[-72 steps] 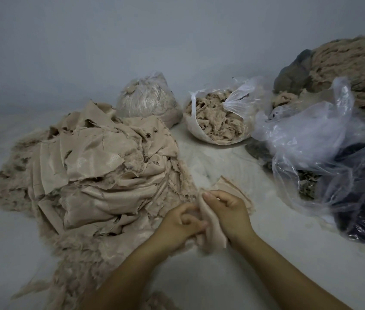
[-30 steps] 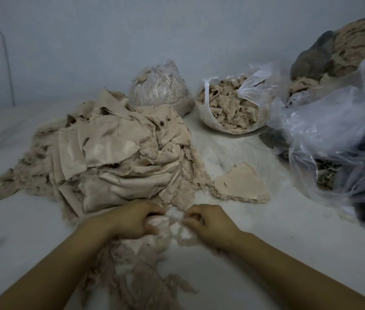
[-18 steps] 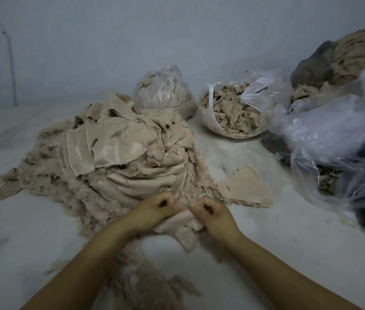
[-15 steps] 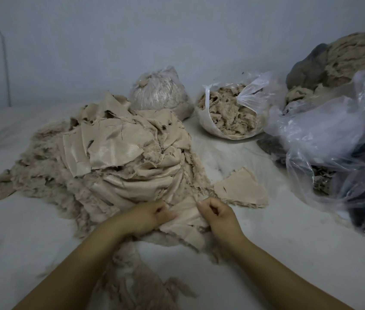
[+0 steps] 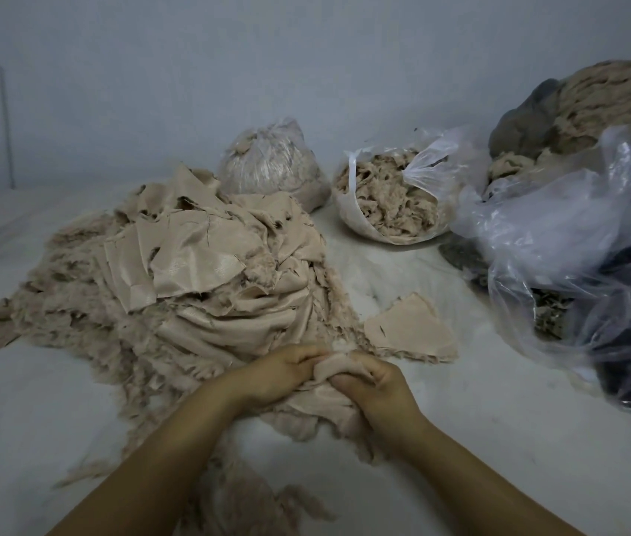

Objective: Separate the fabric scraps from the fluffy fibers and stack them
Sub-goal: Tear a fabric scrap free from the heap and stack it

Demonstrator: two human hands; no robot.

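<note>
Your hands have drawn closer together since half a second ago, and the scrap that was lying spread between them is now bunching up at your fingertips. Your left hand [image 5: 281,375] is curling its fingers over the near edge of the fabric scrap [image 5: 316,404], and your right hand [image 5: 374,384] is pinching the gathered fold of the same piece, so both are gripping it right at the foot of the big pile [image 5: 190,288]. That pile is showing smooth, faintly shiny beige cloth in torn, creased sheets on top, with ragged fluffy fibers [image 5: 74,323] spreading out beneath and trailing toward you. One flat, cleaned scrap [image 5: 408,330] is lying alone on the white surface [image 5: 499,419], just beside your right hand. Farther back, a tied clear plastic bag [image 5: 271,164] and an open bag of fluff [image 5: 387,199] are sitting side by side. Crumpled clear bags [image 5: 561,234] are heaping at the right. No writing or labels are readable anywhere.
</note>
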